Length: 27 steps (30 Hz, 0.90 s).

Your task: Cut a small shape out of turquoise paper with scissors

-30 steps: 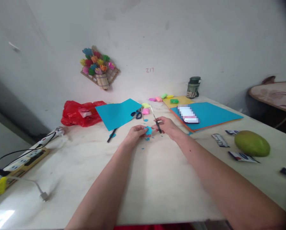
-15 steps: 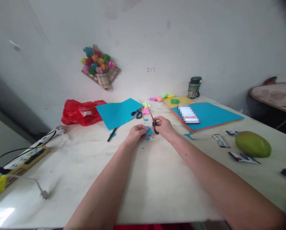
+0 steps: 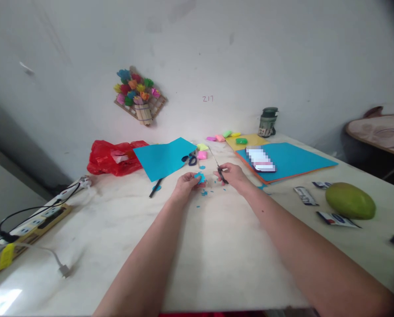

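Observation:
Between thumb and fingers, my left hand point(image 3: 185, 184) pinches a small blue paper piece point(image 3: 200, 177) with an uneven edge. My right hand point(image 3: 232, 175) is closed on the black handles of a pair of scissors point(image 3: 221, 171), whose blades point up and away toward the wall. A gap separates the scissors from the held piece. Small blue scraps point(image 3: 204, 193) lie on the table below and between the hands. Past my left hand, a large blue sheet point(image 3: 165, 157) has a second pair of scissors point(image 3: 192, 160) at its right edge.
A black pen point(image 3: 155, 188) and red bag point(image 3: 114, 157) are at left, beyond a power strip point(image 3: 51, 218). At right lie stacked coloured sheets point(image 3: 302, 160) with a phone point(image 3: 260, 159), small packets point(image 3: 305, 196) and a green fruit point(image 3: 350, 200). Clay packs point(image 3: 219, 138) and a jar point(image 3: 267, 122) stand behind.
My right hand has moved right with the scissors, away from the blue piece. My left hand has shifted slightly left with the piece. More scraps show on the table between them.

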Available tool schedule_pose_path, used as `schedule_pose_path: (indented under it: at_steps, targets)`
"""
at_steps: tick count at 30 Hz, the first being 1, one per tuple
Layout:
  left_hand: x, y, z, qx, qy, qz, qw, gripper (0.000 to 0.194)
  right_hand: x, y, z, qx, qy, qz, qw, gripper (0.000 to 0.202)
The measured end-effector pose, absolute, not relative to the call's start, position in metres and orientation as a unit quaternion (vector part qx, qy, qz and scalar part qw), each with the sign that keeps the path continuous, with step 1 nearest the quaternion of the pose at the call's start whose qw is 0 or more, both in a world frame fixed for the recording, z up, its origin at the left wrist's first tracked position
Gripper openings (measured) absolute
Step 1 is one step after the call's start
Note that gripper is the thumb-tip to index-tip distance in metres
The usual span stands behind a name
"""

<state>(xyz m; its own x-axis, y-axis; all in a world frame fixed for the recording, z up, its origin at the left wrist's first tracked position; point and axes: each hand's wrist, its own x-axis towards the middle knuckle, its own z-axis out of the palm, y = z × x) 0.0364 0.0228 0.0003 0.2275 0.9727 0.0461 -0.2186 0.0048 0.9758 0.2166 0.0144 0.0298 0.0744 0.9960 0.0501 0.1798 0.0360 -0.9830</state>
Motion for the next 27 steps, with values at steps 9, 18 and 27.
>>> schedule_pose_path:
  at_steps: [9,18,27]
  targets:
    - [0.031,0.023,0.001,0.514,0.344,0.499,0.607,0.028,0.227,0.010,0.036,-0.523,-0.624,0.443,0.375,0.027]
    - [0.027,0.020,0.003,0.527,0.319,0.476,0.627,0.028,0.233,0.005,0.036,-0.485,-0.683,0.479,0.262,0.026]
    - [0.025,0.018,0.007,0.538,0.317,0.459,0.632,0.028,0.233,0.005,0.034,-0.453,-0.696,0.500,0.245,0.023]
